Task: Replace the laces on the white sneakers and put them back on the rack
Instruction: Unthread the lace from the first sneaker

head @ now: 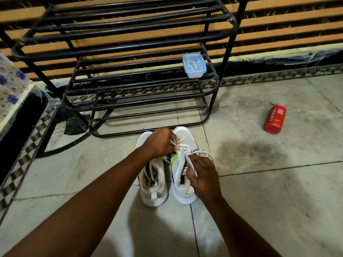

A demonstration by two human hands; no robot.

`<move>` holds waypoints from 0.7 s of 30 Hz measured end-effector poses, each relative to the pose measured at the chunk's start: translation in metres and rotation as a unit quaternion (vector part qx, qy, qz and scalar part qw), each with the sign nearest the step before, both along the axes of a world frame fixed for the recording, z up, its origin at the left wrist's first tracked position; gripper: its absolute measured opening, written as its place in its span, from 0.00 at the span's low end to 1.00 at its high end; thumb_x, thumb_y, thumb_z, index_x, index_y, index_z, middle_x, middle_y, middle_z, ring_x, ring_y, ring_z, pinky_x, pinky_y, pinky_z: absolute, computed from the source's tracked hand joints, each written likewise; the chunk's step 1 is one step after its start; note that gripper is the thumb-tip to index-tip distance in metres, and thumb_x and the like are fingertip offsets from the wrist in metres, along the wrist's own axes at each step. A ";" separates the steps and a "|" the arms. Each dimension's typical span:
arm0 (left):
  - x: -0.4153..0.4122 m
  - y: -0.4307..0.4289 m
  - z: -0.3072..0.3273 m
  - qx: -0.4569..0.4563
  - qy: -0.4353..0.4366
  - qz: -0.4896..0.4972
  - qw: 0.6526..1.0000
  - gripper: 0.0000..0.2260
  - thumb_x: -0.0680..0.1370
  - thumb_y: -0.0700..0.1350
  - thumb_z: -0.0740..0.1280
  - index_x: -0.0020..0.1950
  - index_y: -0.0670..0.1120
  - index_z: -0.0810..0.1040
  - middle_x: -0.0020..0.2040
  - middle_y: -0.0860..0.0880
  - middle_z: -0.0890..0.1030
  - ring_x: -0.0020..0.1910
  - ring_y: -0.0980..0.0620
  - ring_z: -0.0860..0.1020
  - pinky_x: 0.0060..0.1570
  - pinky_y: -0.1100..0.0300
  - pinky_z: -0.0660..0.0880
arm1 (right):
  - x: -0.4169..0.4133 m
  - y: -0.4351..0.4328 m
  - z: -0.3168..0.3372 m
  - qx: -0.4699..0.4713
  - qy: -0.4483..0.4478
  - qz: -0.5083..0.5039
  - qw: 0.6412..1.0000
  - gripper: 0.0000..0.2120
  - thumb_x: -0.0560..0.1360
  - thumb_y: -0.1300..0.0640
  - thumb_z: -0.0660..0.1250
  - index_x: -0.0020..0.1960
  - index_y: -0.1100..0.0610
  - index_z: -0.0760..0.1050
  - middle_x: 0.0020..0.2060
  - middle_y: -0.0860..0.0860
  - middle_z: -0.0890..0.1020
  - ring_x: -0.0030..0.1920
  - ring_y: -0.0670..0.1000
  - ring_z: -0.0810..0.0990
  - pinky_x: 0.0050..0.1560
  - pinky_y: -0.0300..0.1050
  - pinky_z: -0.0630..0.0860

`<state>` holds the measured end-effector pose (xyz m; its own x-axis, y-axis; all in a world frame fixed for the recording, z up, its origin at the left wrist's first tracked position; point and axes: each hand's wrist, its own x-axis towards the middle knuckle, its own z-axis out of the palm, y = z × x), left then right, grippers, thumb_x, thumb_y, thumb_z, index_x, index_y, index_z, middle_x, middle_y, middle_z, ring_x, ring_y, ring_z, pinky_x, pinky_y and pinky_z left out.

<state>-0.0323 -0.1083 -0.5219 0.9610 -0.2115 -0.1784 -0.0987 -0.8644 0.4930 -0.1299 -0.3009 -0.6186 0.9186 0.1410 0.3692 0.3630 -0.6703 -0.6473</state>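
The left sneaker [154,197] stands on the floor, just beside its pair. The left hand [160,142] reaches across it and pinches a lace [182,139] at the middle eyelets of the right sneaker [185,133]. This shoe's long axis runs away from the person, with the toe toward the rack [230,43]. The right hand [202,175], nearer the heel, grips the tongue at the collar. The left hand is therefore better placed to pull the lace out.

Pale tiled floor [278,201] with a dark stain [248,154] — orange-and-black slatted wall [287,23] behind.
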 end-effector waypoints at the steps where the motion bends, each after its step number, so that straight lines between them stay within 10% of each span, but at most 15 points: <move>1: -0.002 -0.001 -0.001 -0.005 -0.016 0.008 1.000 0.06 0.69 0.48 0.81 0.40 0.53 0.85 0.43 0.58 0.75 0.54 0.49 0.76 0.51 0.56 0.73 | 0.000 0.000 0.000 0.001 0.000 0.000 1.000 0.19 0.78 0.52 0.61 0.65 0.56 0.79 0.59 0.50 0.81 0.59 0.54 0.79 0.61 0.48 0.74; 5: -0.012 -0.005 -0.010 -0.188 0.021 0.033 0.981 0.08 0.75 0.39 0.75 0.39 0.43 0.78 0.46 0.48 0.81 0.49 0.48 0.79 0.53 0.51 0.74 | -0.001 0.001 -0.001 0.001 0.003 -0.005 1.000 0.19 0.78 0.52 0.60 0.65 0.57 0.78 0.60 0.50 0.81 0.60 0.54 0.79 0.63 0.47 0.73; 12: -0.009 -0.018 0.032 -0.518 -0.048 0.271 0.810 0.12 0.85 0.32 0.54 0.45 0.44 0.65 0.35 0.45 0.73 0.28 0.50 0.73 0.31 0.54 0.77 | -0.002 0.001 0.000 -0.006 -0.016 -0.007 1.000 0.19 0.78 0.53 0.61 0.66 0.57 0.78 0.59 0.50 0.81 0.57 0.54 0.79 0.59 0.45 0.74; 14: -0.004 -0.009 0.032 -0.438 -0.119 0.218 0.864 0.10 0.84 0.34 0.56 0.46 0.46 0.66 0.35 0.48 0.72 0.29 0.52 0.69 0.31 0.54 0.69 | -0.002 0.002 -0.001 -0.004 -0.019 -0.011 1.000 0.19 0.78 0.53 0.61 0.66 0.58 0.78 0.60 0.50 0.81 0.58 0.54 0.79 0.59 0.46 0.75; 17: -0.008 -0.001 0.016 -0.065 -0.141 -0.087 0.984 0.06 0.80 0.38 0.64 0.50 0.48 0.69 0.43 0.49 0.76 0.40 0.50 0.72 0.38 0.50 0.73 | -0.002 0.002 -0.002 0.003 -0.024 -0.011 1.000 0.19 0.78 0.53 0.61 0.66 0.57 0.78 0.60 0.50 0.81 0.57 0.54 0.79 0.59 0.46 0.75; 21: -0.008 -0.003 0.000 0.164 -0.152 -0.240 0.945 0.10 0.74 0.43 0.72 0.55 0.50 0.82 0.50 0.51 0.79 0.52 0.48 0.74 0.46 0.51 0.76 | -0.001 0.001 -0.003 -0.003 -0.020 -0.007 1.000 0.19 0.78 0.54 0.62 0.66 0.57 0.78 0.60 0.50 0.81 0.57 0.54 0.79 0.59 0.44 0.74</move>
<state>-0.0406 -0.1112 -0.5219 0.7860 -0.6168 -0.0408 -0.6117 -0.7856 0.0930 -0.1308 -0.2996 -0.6213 0.9048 0.1295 0.4057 0.3790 -0.6792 -0.6285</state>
